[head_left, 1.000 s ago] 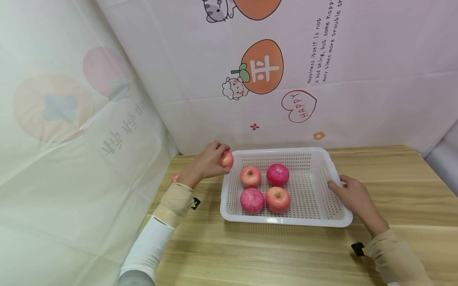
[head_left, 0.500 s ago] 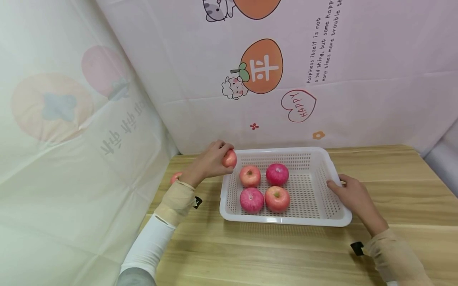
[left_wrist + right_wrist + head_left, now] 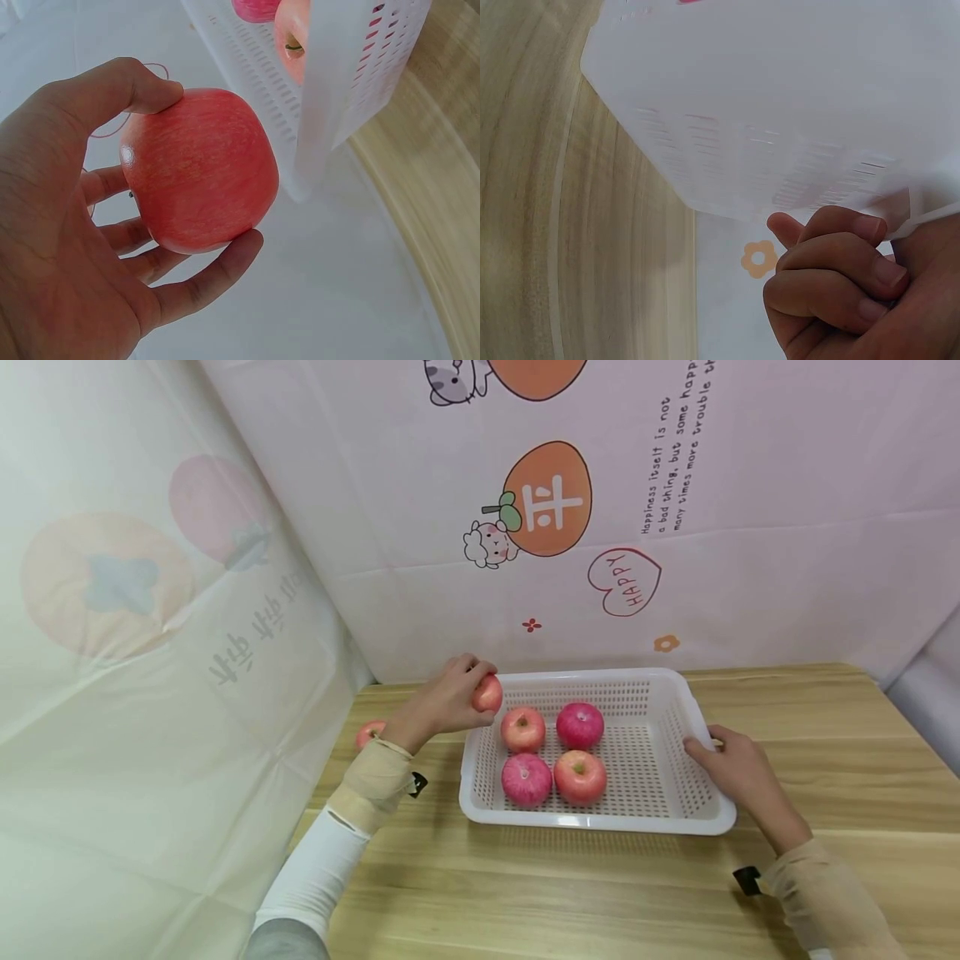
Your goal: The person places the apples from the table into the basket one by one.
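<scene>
My left hand (image 3: 453, 695) grips a red apple (image 3: 488, 693) over the left rim of a white plastic basket (image 3: 600, 821). In the left wrist view, thumb and fingertips wrap the sides of this apple (image 3: 202, 172), close to the basket wall. Inside the basket, several apples sit in its left half: two paler red ones (image 3: 580, 777) and two deep pink ones (image 3: 527, 779). My right hand (image 3: 738, 768) holds the basket's right rim, thumb over the edge; the right wrist view shows its fingers (image 3: 840, 259) curled outside the wall.
Another red apple (image 3: 369, 734) lies on the wooden table (image 3: 555, 893) at the left, partly hidden behind the left wrist. A white printed cloth (image 3: 435, 593) stands along the table's back edge, and a pale cloth (image 3: 247, 760) borders the left side.
My left hand has shifted slightly right with the apple, from the basket's left edge to over its rim. The right hand keeps its hold on the basket.
</scene>
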`<state>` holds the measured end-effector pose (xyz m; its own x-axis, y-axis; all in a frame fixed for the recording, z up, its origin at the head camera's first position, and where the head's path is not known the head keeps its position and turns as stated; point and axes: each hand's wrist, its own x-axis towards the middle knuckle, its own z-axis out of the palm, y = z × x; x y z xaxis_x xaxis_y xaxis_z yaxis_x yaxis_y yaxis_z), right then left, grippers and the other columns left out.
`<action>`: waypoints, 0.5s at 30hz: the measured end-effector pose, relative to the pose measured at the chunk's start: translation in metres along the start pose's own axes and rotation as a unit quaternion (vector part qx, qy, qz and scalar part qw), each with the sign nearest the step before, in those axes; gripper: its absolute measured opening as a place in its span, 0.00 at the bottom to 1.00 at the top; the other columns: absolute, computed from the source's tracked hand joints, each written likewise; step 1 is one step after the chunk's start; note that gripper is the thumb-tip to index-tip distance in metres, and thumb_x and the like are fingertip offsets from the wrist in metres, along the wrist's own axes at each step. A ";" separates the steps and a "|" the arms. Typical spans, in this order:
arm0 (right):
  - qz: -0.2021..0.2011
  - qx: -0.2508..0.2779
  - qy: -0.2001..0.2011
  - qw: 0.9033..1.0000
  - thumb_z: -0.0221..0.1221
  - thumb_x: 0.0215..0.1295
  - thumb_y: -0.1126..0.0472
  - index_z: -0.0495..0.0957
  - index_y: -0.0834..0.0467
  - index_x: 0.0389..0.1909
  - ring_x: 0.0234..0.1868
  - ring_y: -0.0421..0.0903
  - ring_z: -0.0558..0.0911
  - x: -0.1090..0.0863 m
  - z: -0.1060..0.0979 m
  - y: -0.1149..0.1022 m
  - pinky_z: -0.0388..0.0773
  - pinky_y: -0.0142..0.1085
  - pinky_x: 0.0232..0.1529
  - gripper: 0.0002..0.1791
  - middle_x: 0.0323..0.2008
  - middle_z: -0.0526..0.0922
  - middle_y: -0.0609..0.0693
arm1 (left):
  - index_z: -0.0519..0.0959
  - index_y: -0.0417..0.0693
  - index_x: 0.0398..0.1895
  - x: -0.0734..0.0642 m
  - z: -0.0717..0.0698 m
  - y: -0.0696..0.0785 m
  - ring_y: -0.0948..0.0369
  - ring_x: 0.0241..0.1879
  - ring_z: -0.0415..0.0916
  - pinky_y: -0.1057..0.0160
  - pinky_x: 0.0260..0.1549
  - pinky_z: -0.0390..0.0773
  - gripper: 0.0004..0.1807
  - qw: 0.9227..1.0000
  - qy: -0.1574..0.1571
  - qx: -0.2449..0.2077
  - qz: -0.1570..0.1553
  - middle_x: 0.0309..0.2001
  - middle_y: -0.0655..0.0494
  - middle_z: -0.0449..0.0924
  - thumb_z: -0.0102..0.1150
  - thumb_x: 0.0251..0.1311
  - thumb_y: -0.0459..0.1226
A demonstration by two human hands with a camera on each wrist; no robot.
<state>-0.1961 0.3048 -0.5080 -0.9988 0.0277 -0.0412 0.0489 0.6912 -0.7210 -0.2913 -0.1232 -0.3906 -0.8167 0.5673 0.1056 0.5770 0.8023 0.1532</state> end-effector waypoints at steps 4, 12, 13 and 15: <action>0.001 -0.002 0.001 1.000 0.50 0.82 0.45 0.64 0.79 0.70 0.40 0.58 0.89 0.001 0.000 0.001 0.87 0.45 0.34 0.39 0.54 0.80 0.81 | 0.73 0.49 0.71 0.001 0.000 0.003 0.49 0.65 0.70 0.50 0.59 0.81 0.38 1.000 0.002 0.001 0.006 0.67 0.46 0.72 0.71 0.57 0.47; 0.001 0.000 0.000 1.000 0.50 0.82 0.45 0.64 0.79 0.70 0.39 0.57 0.89 0.000 0.000 0.000 0.87 0.45 0.33 0.39 0.53 0.80 0.81 | 0.74 0.51 0.71 0.006 0.003 0.008 0.50 0.64 0.71 0.51 0.59 0.81 0.38 1.000 -0.001 0.007 0.013 0.66 0.47 0.72 0.71 0.57 0.50; 0.001 0.000 0.000 1.000 0.50 0.82 0.45 0.64 0.79 0.70 0.39 0.57 0.89 0.000 0.000 -0.001 0.87 0.45 0.33 0.39 0.53 0.80 0.81 | 0.74 0.51 0.71 0.007 0.003 0.008 0.50 0.64 0.71 0.51 0.59 0.81 0.38 1.000 -0.002 0.005 0.013 0.66 0.47 0.72 0.72 0.57 0.50; 0.001 0.001 -0.001 1.000 0.50 0.82 0.46 0.65 0.79 0.70 0.39 0.56 0.89 -0.001 0.000 -0.001 0.87 0.45 0.33 0.38 0.53 0.81 0.81 | 0.74 0.50 0.71 0.008 0.003 0.010 0.50 0.64 0.71 0.51 0.59 0.81 0.38 1.000 -0.003 0.000 0.013 0.66 0.46 0.72 0.72 0.57 0.50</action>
<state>-0.1956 0.3042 -0.5069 -0.9986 0.0285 -0.0440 0.0515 0.6891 -0.7228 -0.2919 -0.1103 -0.3910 -0.8014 0.5889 0.1044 0.5981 0.7873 0.1496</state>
